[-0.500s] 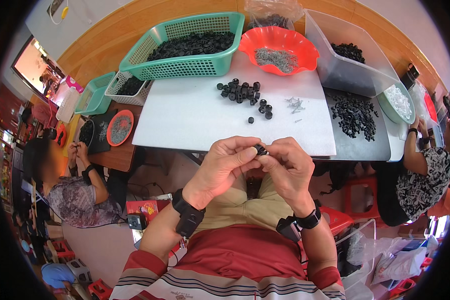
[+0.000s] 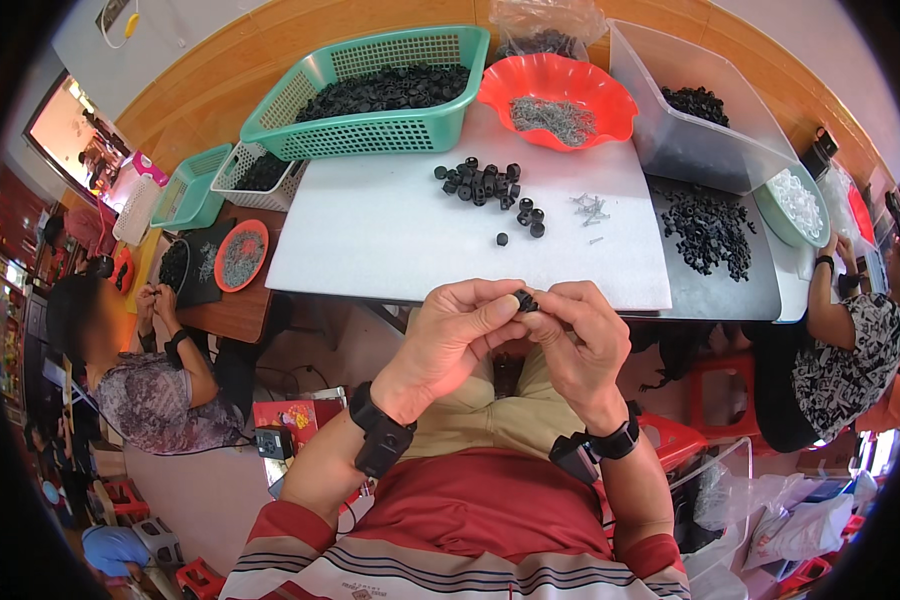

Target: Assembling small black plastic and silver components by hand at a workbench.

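Observation:
Just off the front edge of the white-topped table [image 2: 370, 240], my two hands meet around a small black plastic part [image 2: 525, 300]. My left hand [image 2: 460, 325] pinches it between thumb and forefinger. From the other side, the fingers of my right hand [image 2: 578, 345] close on the same part, hiding much of it. Beyond my hands lies a cluster of small black knob-like pieces [image 2: 482, 185], with one single black piece [image 2: 502, 240] nearer to me. To their right, several loose metal screws [image 2: 590, 210] are scattered on the white sheet.
At the back stand a green basket [image 2: 370, 137] of black parts, a red scalloped bowl [image 2: 610, 115] of screws and a clear bin [image 2: 710, 165]. Black pieces [image 2: 710, 235] cover a grey board at right. Co-workers sit left [image 2: 160, 400] and right [image 2: 840, 350].
Both hands have shifted very slightly, and the black part has turned a little between my fingers. The pieces and screws on the table have not moved.

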`<state>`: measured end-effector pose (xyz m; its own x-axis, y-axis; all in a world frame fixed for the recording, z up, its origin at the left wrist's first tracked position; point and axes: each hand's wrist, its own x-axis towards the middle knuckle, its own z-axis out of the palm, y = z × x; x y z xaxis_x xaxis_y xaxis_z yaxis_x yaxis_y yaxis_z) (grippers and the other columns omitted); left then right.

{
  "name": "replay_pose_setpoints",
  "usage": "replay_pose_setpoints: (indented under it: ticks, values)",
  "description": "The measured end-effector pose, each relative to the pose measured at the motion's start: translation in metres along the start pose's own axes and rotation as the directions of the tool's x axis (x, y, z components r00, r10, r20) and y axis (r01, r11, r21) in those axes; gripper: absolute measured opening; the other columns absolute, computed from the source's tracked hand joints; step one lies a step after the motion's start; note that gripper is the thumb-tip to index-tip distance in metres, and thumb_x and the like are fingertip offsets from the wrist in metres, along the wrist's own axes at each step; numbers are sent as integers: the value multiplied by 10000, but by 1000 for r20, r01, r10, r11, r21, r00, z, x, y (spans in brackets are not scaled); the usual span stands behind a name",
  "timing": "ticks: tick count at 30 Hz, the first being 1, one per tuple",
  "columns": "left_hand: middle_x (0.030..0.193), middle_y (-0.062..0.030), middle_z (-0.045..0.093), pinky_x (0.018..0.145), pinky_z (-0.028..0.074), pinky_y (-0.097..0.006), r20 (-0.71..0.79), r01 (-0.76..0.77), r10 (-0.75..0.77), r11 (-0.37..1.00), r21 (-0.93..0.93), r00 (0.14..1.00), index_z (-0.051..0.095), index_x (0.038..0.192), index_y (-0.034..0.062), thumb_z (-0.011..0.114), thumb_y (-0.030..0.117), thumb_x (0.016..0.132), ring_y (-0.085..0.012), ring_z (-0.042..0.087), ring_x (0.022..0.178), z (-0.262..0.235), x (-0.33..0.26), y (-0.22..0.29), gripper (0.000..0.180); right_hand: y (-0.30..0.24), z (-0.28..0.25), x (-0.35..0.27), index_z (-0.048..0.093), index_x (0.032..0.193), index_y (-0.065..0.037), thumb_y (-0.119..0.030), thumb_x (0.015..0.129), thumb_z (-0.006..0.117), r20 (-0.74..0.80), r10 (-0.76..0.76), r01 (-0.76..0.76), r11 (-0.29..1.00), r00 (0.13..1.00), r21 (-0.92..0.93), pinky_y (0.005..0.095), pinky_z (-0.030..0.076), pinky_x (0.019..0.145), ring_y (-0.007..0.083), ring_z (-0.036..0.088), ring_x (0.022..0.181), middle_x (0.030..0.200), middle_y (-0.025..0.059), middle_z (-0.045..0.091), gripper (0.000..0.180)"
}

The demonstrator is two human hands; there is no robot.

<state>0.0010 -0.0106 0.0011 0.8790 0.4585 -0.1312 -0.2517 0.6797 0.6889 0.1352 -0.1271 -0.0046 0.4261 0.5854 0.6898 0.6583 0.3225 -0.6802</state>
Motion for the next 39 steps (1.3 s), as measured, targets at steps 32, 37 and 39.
replay_pose_setpoints:
  ticks: [32, 37, 39]
  values:
    - [1132, -110, 706, 896, 604, -311, -69, -68, 74, 994, 81, 995, 686, 1184, -8, 664, 76, 976, -177, 695, 998, 11, -3, -14, 225, 6, -1, -9, 693, 1063, -15, 17, 839, 762, -23, -72, 70, 993, 997, -93, 310, 559, 572, 224, 701, 704, 948, 119, 674, 237]
    - [1116, -129, 711, 855, 615, -303, -43, -97, 103, 986, 135, 994, 667, 1214, -39, 671, 98, 978, -171, 711, 960, 10, -5, -13, 273, 4, -1, -11, 701, 1029, -7, 5, 845, 767, -26, -9, 8, 999, 1000, -47, 306, 559, 584, 219, 700, 706, 947, 122, 680, 196]
    - [1118, -134, 710, 855, 614, -306, -24, -101, 106, 983, 154, 994, 664, 1218, -40, 667, 97, 981, -176, 713, 963, 10, -5, -12, 273, 3, -2, -12, 703, 1021, -6, 4, 846, 768, -35, 4, -5, 1000, 999, -19, 306, 559, 586, 216, 700, 707, 946, 123, 682, 187]
